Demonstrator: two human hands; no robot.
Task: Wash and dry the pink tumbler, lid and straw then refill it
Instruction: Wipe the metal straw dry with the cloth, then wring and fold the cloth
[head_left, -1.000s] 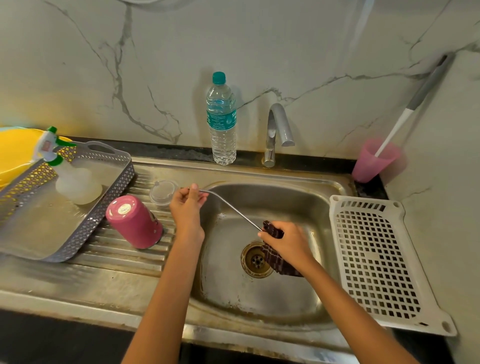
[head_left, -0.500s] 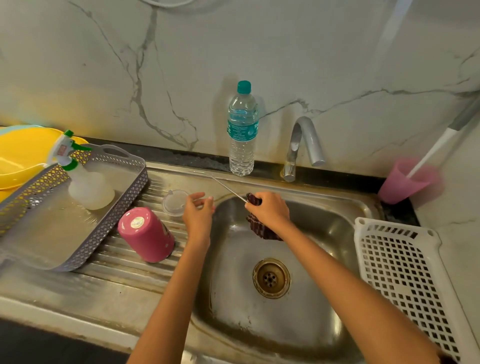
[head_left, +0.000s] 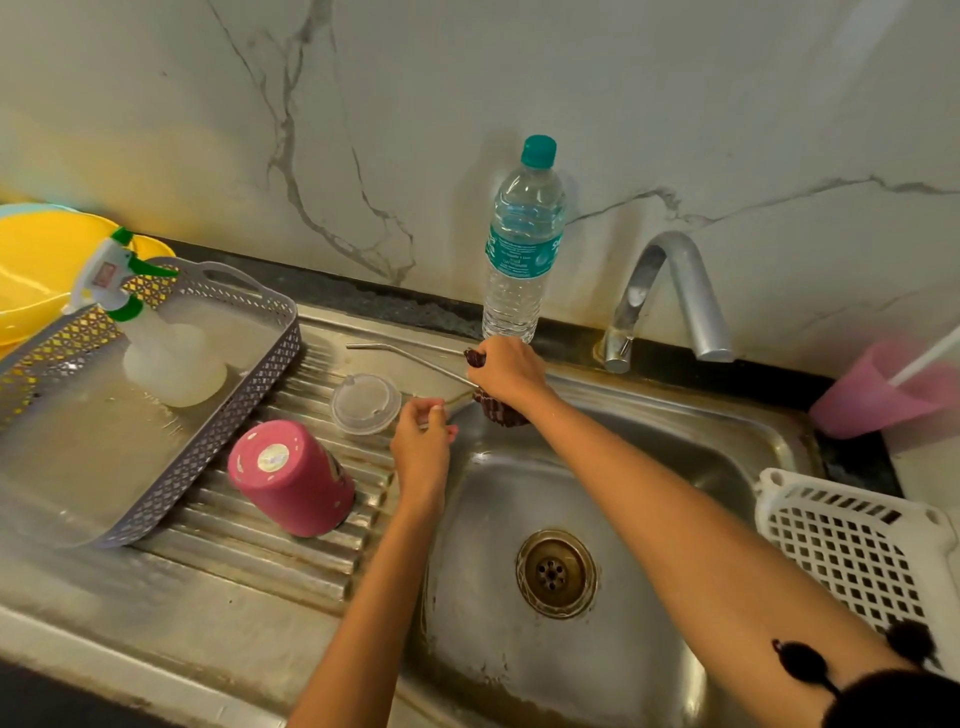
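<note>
Steel worktop (head_left: 260, 561): at the basin's (head_left: 649, 457) eleven o'clock, right hand (head_left: 506, 371) clamps cloth (head_left: 498, 411) round the straw (head_left: 415, 358); left hand (head_left: 421, 447) curled, grip unclear. Looks stiff, thin, slippery: hold mid-shaft.

A home kitchen: steel sink (head_left: 613, 499), tap (head_left: 670, 291), marble-look wall (head_left: 675, 104).

the tumbler (head_left: 291, 478) is deep pink with a pale round sticker on its base, the lid (head_left: 366, 402) frosted clear, the straw (head_left: 410, 356) plain silver. the cloth (head_left: 496, 410) is dark maroon, looks checked. the water bottle (head_left: 524, 244) has a teal cap and label. the wall (head_left: 675, 104) is white marble with grey veins. the tray (head_left: 210, 444) is grey lattice, the basket (head_left: 852, 551) white grid, the bowl (head_left: 36, 260) bright yellow.
</note>
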